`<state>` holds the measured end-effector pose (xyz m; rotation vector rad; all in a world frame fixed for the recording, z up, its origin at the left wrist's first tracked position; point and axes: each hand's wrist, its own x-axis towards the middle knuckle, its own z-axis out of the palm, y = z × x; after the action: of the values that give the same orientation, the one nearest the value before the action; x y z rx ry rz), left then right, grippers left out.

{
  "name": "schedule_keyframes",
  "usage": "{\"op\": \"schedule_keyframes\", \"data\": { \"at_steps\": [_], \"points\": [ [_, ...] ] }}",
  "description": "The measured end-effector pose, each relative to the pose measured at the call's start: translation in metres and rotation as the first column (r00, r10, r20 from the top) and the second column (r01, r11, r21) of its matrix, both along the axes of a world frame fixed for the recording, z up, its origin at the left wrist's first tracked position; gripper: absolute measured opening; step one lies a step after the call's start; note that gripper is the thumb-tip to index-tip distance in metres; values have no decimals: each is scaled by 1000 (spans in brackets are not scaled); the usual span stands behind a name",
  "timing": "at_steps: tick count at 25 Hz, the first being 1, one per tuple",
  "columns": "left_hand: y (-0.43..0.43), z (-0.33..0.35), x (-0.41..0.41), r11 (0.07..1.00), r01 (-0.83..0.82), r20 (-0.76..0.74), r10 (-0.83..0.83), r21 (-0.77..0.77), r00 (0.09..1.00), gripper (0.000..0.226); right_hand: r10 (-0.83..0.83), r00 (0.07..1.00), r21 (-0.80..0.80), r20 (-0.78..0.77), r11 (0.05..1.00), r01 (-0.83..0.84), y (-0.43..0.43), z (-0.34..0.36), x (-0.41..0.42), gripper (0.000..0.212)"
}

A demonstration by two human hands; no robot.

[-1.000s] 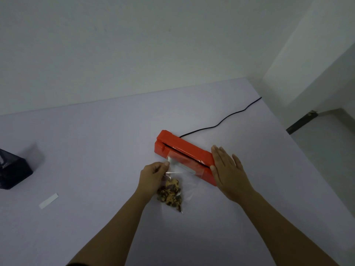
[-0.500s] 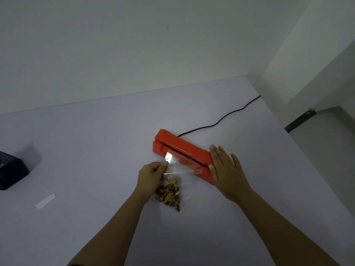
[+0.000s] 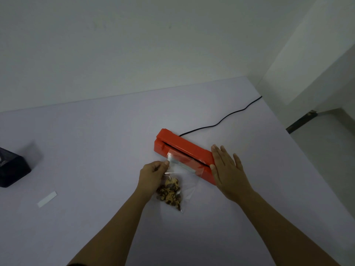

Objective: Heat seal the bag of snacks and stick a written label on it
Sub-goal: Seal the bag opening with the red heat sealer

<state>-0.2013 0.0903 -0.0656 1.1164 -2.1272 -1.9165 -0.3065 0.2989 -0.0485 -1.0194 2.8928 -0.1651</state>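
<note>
A red heat sealer (image 3: 180, 145) lies at an angle in the middle of the pale table (image 3: 96, 150). A clear bag of brown snacks (image 3: 171, 191) lies in front of it, its top edge tucked into the sealer's slot. My left hand (image 3: 152, 176) pinches the bag's upper left edge between thumb and fingers. My right hand (image 3: 226, 169) lies flat, fingers spread, on the near right end of the sealer's lid. A white label strip (image 3: 47, 199) lies on the table at the left.
The sealer's black cord (image 3: 221, 120) runs back right and off the table edge. A dark mesh box (image 3: 11, 167) stands at the left edge. The table's right edge drops to the floor.
The camera has tipped slightly. Both hands stay where they were, the left on the bag and the right on the sealer's end.
</note>
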Motion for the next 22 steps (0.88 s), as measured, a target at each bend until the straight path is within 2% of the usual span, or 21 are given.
{"op": "schedule_keyframes", "data": {
  "at_steps": [11, 22],
  "points": [
    [0, -1, 0, 1000, 9, -6, -9, -5, 1000, 30, 6, 1000, -29, 18, 1000, -6, 0, -1, -1, 80],
    [0, -2, -1, 1000, 7, -5, -7, -19, 1000, 32, 10, 1000, -28, 13, 1000, -10, 0, -1, -1, 76]
  ]
}}
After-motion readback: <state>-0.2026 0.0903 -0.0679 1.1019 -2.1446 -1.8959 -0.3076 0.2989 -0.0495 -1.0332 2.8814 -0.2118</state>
